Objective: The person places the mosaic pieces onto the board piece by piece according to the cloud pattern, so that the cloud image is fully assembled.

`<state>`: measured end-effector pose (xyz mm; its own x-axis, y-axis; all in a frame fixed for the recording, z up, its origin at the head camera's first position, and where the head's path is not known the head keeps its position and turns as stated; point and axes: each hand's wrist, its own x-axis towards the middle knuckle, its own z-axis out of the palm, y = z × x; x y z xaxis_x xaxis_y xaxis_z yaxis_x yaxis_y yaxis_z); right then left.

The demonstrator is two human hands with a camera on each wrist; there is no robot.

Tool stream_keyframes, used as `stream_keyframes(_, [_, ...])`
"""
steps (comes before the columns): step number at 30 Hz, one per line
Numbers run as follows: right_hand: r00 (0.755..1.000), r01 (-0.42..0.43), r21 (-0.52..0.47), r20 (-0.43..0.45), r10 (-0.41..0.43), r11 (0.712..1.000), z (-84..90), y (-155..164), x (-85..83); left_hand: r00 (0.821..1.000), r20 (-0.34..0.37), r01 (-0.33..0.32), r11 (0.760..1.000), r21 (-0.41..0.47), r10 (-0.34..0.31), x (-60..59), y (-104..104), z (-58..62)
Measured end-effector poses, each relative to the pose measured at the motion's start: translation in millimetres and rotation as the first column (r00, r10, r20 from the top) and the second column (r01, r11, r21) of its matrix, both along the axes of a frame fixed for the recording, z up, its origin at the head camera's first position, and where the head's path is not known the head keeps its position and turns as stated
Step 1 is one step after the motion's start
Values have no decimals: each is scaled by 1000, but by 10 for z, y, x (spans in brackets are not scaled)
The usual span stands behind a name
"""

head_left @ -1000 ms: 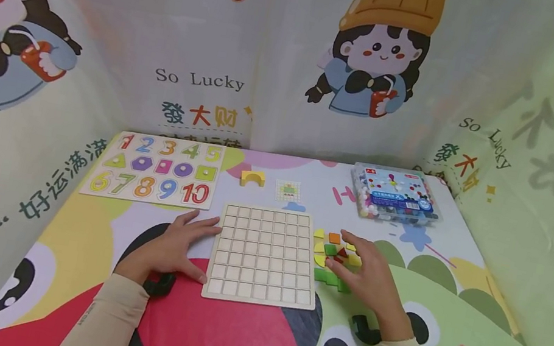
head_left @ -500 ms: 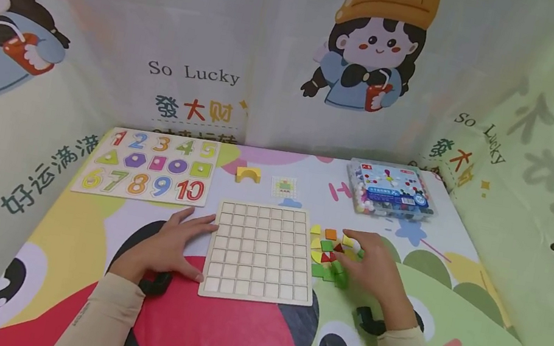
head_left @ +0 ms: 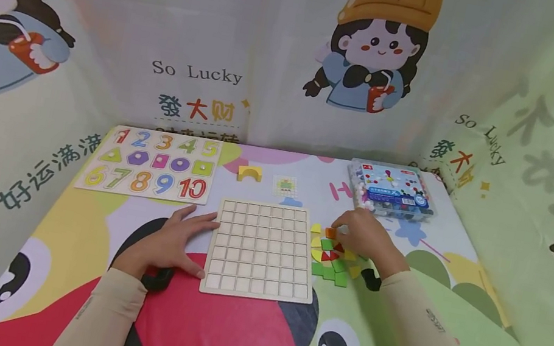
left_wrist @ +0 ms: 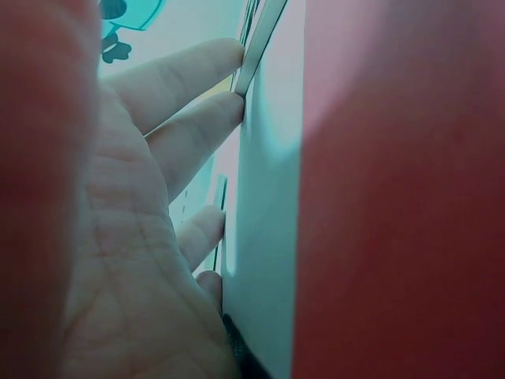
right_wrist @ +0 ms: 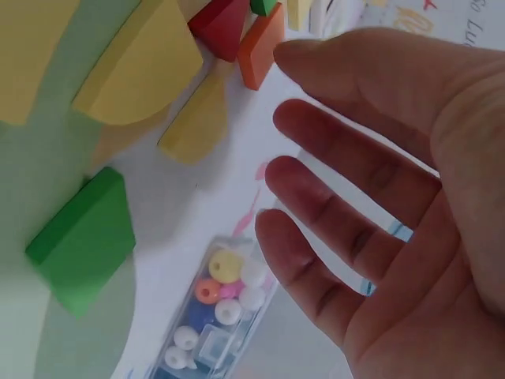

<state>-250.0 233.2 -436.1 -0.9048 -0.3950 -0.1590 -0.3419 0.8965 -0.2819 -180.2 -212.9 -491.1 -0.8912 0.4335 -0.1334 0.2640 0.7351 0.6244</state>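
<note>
A pale wooden grid board (head_left: 263, 251) lies flat in the middle of the table. My left hand (head_left: 166, 246) rests at its left side, fingers spread, fingertips and thumb against the edge; the left wrist view shows fingertips (left_wrist: 237, 106) touching it. To the right of the board lies a loose group of small flat pieces in yellow, green, red and orange. Over the far side of that group is my right hand (head_left: 363, 234), its fingertips at an orange square piece (head_left: 330, 232). In the right wrist view one fingertip meets the orange piece (right_wrist: 260, 47); the other fingers extend loosely.
A number and shape puzzle board (head_left: 149, 165) lies at the back left. Behind the grid board are a yellow arch block (head_left: 250, 173) and a small pattern card (head_left: 285, 186). A clear box of beads (head_left: 391, 190) stands at the back right.
My right hand has moved away from me, from the green pieces to the orange square. A green piece that was tilted now lies flat. My left hand stays at the board.
</note>
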Motion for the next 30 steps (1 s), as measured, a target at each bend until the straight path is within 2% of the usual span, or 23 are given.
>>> stream_keyframes(6, [998, -57, 13, 35, 56, 998, -38, -20, -81, 1000, 5, -2, 1000, -7, 2, -9, 9, 11])
stream_keyframes(13, [996, -21, -15, 87, 22, 1000, -103, 20, -139, 1000, 0, -9, 1000, -8, 9, -24, 25, -3])
stream_keyframes(21, [991, -131, -56, -38, 129, 990, -4, -147, -106, 1000, 6, -14, 1000, -15, 14, -18, 17, -19])
stream_keyframes(26, [965, -253, -68, -87, 247, 965, 66, -466, -111, 1000, -6, -5, 1000, -11, 5, -11, 19, -14])
stream_keyframes(30, [946, -317, -69, -99, 310, 946, 60, -715, -155, 1000, -9, 6, 1000, -1, -6, -9, 31, -2])
